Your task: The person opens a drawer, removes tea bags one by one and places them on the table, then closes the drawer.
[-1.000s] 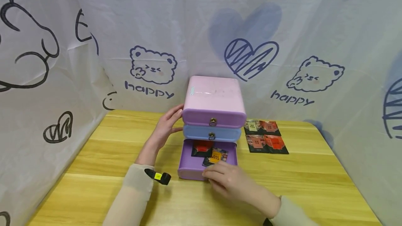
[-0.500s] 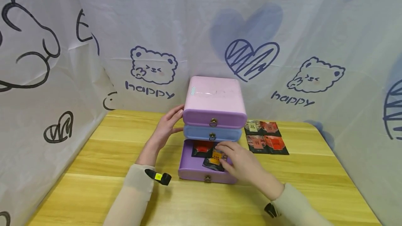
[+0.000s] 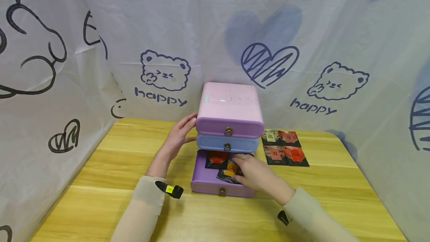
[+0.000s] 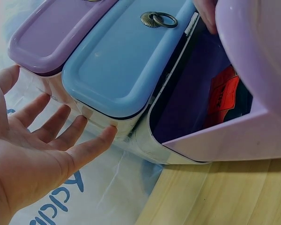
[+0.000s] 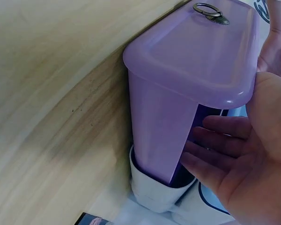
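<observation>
A small three-drawer cabinet [image 3: 230,102] with a pink top stands on the table, its purple bottom drawer [image 3: 205,187] pulled out. Inside that drawer lie a dark packet with a red label [image 3: 216,160] and another with an orange label [image 3: 230,170]. My left hand [image 3: 177,136] steadies the cabinet's left side, straight fingertips spread along it beside the blue middle drawer [image 4: 107,61]. Over the drawer's right wall reaches my right hand [image 3: 258,174], fingers and thumb at the orange-labelled packet and partly covering it. In the right wrist view its fingers [image 5: 220,140] dip behind the drawer front, tips hidden.
Several dark packets with red and pale labels [image 3: 283,146] lie in a block to the cabinet's right. A printed white curtain [image 3: 215,29] hangs close behind the wooden table [image 3: 336,182]. Ring pulls [image 3: 228,132] stick out from the drawer fronts.
My right hand has left the bottom drawer's front and moved up and over into the drawer, to the orange-labelled packet. The drawer stays out; my left hand keeps its place.
</observation>
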`<state>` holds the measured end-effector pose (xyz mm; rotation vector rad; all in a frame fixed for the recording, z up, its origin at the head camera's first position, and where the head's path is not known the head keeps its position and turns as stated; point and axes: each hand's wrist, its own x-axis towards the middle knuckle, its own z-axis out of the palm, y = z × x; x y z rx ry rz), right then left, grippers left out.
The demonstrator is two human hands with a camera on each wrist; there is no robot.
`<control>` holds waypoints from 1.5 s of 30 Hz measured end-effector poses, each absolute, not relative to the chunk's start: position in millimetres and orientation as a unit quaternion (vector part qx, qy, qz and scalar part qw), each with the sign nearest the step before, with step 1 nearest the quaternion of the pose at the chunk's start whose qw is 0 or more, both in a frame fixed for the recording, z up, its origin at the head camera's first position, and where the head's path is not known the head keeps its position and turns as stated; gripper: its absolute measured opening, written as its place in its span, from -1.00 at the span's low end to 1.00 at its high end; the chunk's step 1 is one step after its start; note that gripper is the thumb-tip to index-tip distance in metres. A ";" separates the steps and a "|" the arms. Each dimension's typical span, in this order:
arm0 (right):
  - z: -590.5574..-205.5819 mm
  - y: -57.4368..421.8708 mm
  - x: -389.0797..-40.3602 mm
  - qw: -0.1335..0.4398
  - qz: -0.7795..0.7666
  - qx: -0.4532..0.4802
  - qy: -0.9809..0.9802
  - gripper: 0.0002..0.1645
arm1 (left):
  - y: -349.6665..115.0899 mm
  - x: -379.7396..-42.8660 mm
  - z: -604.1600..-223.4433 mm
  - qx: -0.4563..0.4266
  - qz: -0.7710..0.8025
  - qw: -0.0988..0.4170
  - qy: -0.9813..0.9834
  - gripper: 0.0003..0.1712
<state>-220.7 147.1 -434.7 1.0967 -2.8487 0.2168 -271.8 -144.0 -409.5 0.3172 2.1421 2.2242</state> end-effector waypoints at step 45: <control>-451.0 137.4 -243.3 -0.039 0.015 0.396 -0.917 -0.28 | -143.8 -272.0 -411.3 0.101 0.717 0.020 0.690 -0.34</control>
